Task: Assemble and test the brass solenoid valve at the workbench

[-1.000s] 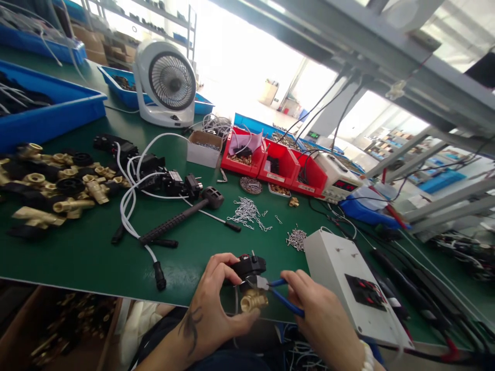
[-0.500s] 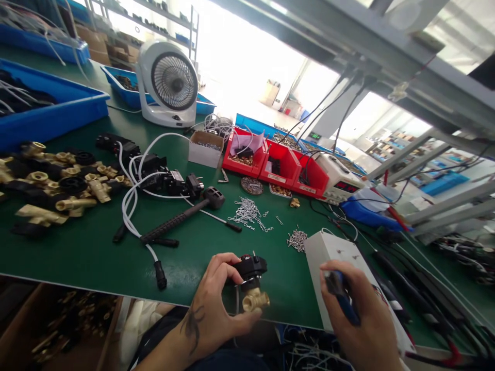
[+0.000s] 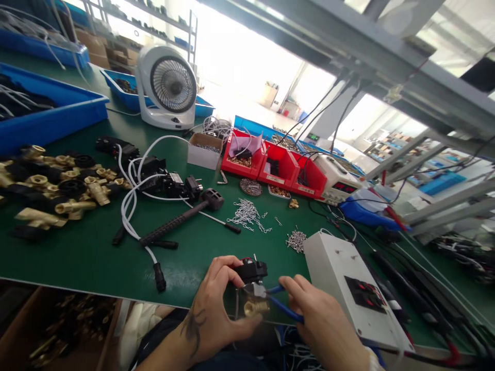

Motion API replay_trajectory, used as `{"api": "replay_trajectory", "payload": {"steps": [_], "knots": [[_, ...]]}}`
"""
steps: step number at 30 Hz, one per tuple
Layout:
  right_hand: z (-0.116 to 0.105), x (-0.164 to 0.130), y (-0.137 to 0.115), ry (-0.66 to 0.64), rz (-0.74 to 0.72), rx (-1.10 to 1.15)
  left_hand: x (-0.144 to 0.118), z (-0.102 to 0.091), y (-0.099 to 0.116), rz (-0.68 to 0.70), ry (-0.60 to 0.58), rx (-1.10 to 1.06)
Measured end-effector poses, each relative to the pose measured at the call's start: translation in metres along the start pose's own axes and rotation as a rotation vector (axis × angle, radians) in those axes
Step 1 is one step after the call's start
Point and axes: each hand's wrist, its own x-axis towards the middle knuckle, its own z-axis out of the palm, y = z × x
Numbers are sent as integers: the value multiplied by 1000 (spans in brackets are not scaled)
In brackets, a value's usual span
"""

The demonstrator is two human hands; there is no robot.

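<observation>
Near the bench's front edge, my left hand [image 3: 216, 299] grips a brass valve [image 3: 256, 307] with a black plastic housing [image 3: 251, 270] on top, fingers on the housing and thumb low beside the brass. Blue-handled pliers [image 3: 284, 304] are in my right hand [image 3: 320, 317], which is closed round the handles. The pliers' metal jaws [image 3: 255, 290] lie across the neck between the black housing and the brass body. Whether they bite on anything there I cannot tell. A thin grey cable hangs beside my left palm.
A hammer [image 3: 185, 216] and white cables [image 3: 133, 198] lie to the left, with brass fittings [image 3: 95, 189] beyond. Wire clips [image 3: 247, 214] and screws [image 3: 296, 240] are ahead. A white box [image 3: 328, 268] stands at right. Red bins [image 3: 276, 170] and a fan [image 3: 170, 85] are behind.
My right hand has moved left from over the white box, bringing the pliers with their handles spread to the valve's neck. My left hand keeps its hold on the valve.
</observation>
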Motion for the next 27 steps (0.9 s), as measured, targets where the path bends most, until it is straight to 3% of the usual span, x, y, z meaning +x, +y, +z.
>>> {"api": "replay_trajectory", "payload": {"steps": [2, 7, 11, 13, 18, 19, 23, 24, 27], "knots": [[-1, 1, 1, -61, -15, -16, -1, 2, 0, 52, -5, 17], [-8, 1, 2, 193, 150, 173, 0, 2, -2, 1, 5, 26], [1, -4, 3, -12, 16, -36, 0, 0, -2, 21, 25, 22], [1, -5, 4, -65, 15, -45, 0, 1, -1, 29, 37, 28], [-4, -5, 2, 156, 217, 206, 0, 0, -1, 12, 28, 38], [-2, -6, 2, 141, 200, 182, 0, 0, -1, 17, 28, 40], [3, -6, 4, -127, 55, 7, -1, 0, -1, 31, 42, 50], [2, -6, 4, -126, 60, 9, -1, 0, -1, 27, 39, 52], [-4, -5, 5, 64, 173, 126, -1, 1, 0, 21, 28, 47]]}}
